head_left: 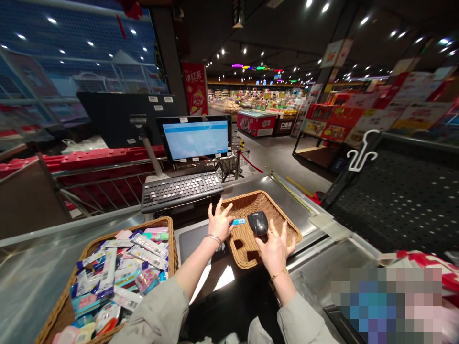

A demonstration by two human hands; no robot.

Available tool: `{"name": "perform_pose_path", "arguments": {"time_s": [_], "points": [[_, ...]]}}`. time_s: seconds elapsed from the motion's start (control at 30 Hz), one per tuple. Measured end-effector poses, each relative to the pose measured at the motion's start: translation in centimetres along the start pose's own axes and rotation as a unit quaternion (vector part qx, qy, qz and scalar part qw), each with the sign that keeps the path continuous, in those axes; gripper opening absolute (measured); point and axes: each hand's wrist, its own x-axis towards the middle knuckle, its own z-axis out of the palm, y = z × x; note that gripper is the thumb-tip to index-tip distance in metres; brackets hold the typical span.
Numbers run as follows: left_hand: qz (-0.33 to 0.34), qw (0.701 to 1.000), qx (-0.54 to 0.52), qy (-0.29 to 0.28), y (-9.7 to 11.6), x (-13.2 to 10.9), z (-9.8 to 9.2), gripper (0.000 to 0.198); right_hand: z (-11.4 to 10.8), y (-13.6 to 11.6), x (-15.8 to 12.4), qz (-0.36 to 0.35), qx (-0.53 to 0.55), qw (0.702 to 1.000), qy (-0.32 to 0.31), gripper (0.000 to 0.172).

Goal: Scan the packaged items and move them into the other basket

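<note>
Standing behind the counter [36,265], one person, both sleeves grey, listed by clock face with the wicker basket [247,203] as the hub and twelve pointing straight ahead of the person. Item: left hand [219,224], at nine, thumb and forefinger pinched on the near end of a slim blue packet [239,221], the other fingers fanned wide. Item: the packet itself, one end projecting over the basket's nine o'clock side, pale barcode-like label showing. Item: right hand [274,251], at five, thumb and fingers curled about the handle of a black scanner [257,223], outer fingers raised; the handle is largely hidden. Item: the scanner's head, over the middle of the basket, just beside the packet's tip; where its window points cannot be told. Item: a second basket [174,243], at eight, with small packets [122,272] heaped in it, their lie quite disordered. Item: keyboard [182,188], at ten; lit monitor [197,138], at about eleven, text unreadable. Hazards, as judged: so light a pinch could let the packet slip into the basket below; a label turned off the scanner's line could go unread; an elbow against the heap could send loose packets over the rim.
</note>
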Motion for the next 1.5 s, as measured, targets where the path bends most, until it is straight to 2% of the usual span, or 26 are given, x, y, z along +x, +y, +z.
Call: {"name": "perform_pose_path", "arguments": {"time_s": [0.33, 0.47, 0.6, 0.77, 0.97, 1.27, 1.5], "points": [[0.008, 0.997, 0.019, -0.073, 1.0, 1.5, 3.6, 0.013, 1.0, 1.4, 0.6, 0.008, -0.009, 1.000, -0.016, 0.032], [-0.008, 0.996, 0.013, -0.088, 1.0, 1.5, 4.2, 0.023, 1.2, 1.7, 0.7, 0.005, -0.011, 1.000, -0.018, 0.032], [-0.026, 0.996, 0.007, -0.080, 0.8, 1.4, 4.2, 0.033, 1.3, 1.5, 0.8, 0.006, -0.007, 1.000, -0.012, 0.032], [-0.052, 0.997, 0.005, -0.051, 0.1, 1.0, 3.3, 0.042, 1.0, 0.7, 0.7, -0.007, -0.006, 1.000, -0.009, 0.030], [-0.076, 0.997, 0.014, -0.008, -1.0, -0.6, 1.1, 0.056, 0.6, -1.1, 0.1, -0.034, 0.006, 0.999, -0.007, 0.030], [-0.139, 0.989, 0.045, 0.017, -3.3, -4.3, -2.2, 0.065, 0.1, -4.2, -1.3, -0.067, 0.039, 0.997, -0.016, 0.035], [-0.185, 0.980, 0.064, 0.034, -5.2, -7.4, -4.4, 0.063, 0.4, -6.7, -2.5, -0.115, 0.064, 0.991, -0.010, 0.037]]}}
